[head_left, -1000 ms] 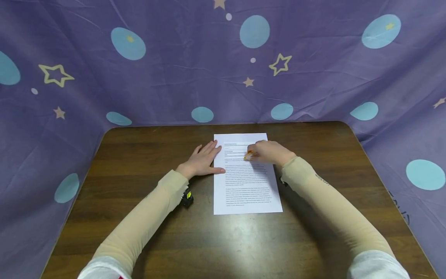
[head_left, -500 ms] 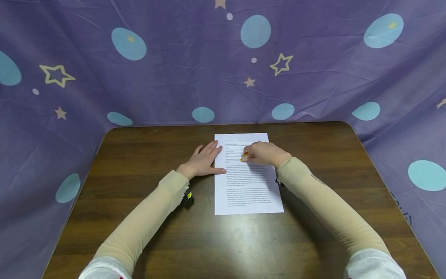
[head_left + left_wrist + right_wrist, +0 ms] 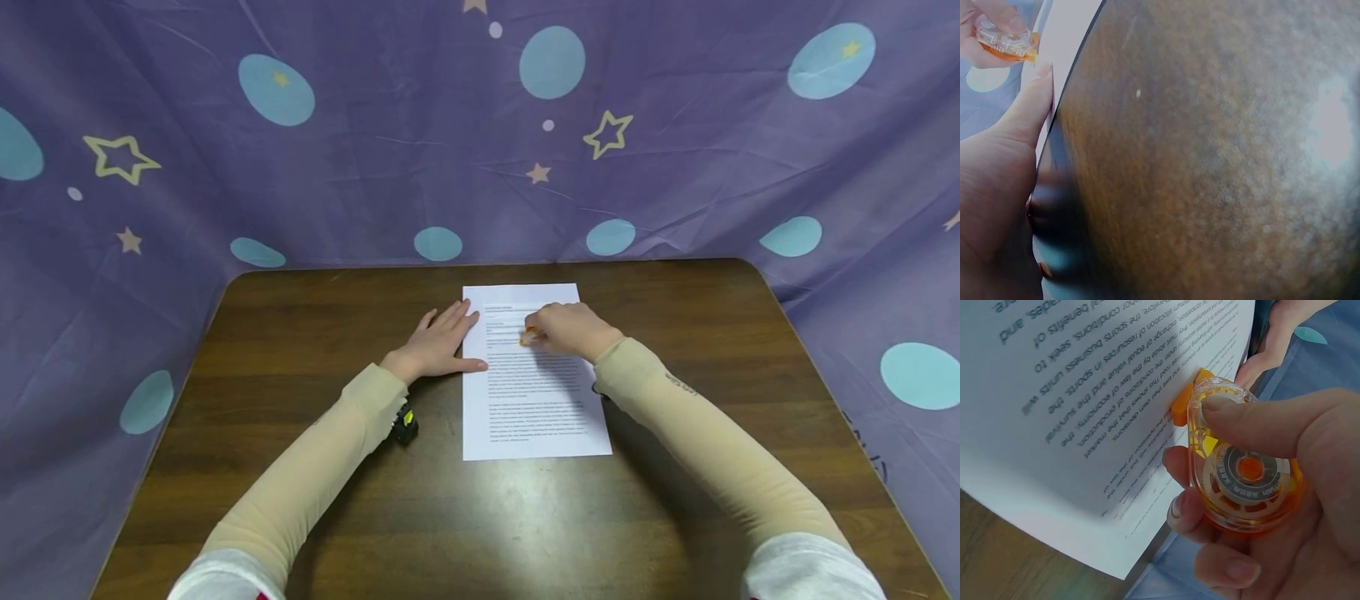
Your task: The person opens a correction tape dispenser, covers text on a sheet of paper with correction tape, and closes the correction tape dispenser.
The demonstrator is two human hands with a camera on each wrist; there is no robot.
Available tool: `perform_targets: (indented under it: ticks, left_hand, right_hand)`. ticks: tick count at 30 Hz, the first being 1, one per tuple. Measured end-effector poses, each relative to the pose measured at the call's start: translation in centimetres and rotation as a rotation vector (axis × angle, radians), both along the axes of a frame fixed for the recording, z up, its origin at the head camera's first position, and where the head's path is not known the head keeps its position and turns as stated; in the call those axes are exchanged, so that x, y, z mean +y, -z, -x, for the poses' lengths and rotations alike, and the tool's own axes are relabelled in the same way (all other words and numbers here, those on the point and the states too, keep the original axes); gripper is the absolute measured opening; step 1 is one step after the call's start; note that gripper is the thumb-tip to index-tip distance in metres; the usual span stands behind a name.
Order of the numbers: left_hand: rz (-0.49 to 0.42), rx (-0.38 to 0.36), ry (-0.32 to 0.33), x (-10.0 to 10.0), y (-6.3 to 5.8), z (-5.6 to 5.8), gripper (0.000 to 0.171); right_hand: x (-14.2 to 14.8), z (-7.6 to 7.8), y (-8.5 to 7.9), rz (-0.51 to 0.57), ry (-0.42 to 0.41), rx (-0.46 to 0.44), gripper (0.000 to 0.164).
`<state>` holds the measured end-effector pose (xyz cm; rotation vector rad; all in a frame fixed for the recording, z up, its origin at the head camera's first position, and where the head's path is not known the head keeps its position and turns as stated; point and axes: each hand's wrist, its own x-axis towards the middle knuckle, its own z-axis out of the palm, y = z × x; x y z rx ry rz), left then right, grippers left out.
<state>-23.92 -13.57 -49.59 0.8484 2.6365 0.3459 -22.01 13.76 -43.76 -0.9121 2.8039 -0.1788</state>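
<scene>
A printed sheet of paper [image 3: 536, 425] lies flat on the table, lines of text running across it. My left hand [image 3: 435, 346] rests with spread, straight fingers on the sheet's left edge, the thumb touching the page. Over the upper right of the page, my right hand [image 3: 573, 329] grips a correction tape dispenser [image 3: 1244, 469] with a clear body and orange parts. In the right wrist view the thumb presses its side and the other fingers curl round it. The orange tip [image 3: 1188, 400] is at the text; whether it touches the paper, I cannot tell.
A brown wooden table [image 3: 300, 333] carries the sheet. Purple cloth [image 3: 360, 125] with stars and blue shapes hangs behind and at both sides. A small black device [image 3: 405, 427] sits at the left wrist.
My right hand has moved slightly left across the page with the correction tape dispenser, then stayed nearly still over the last half second. The left hand keeps its place.
</scene>
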Motion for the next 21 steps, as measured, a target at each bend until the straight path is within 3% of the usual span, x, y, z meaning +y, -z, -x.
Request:
perform_targets:
  ticks: [21]
  left_hand:
    - [0.007,-0.006,0.000,0.0,0.1,0.0,0.108]
  right_hand:
    - [2.5,-0.1,0.0,0.022,0.017,-0.038,0.006]
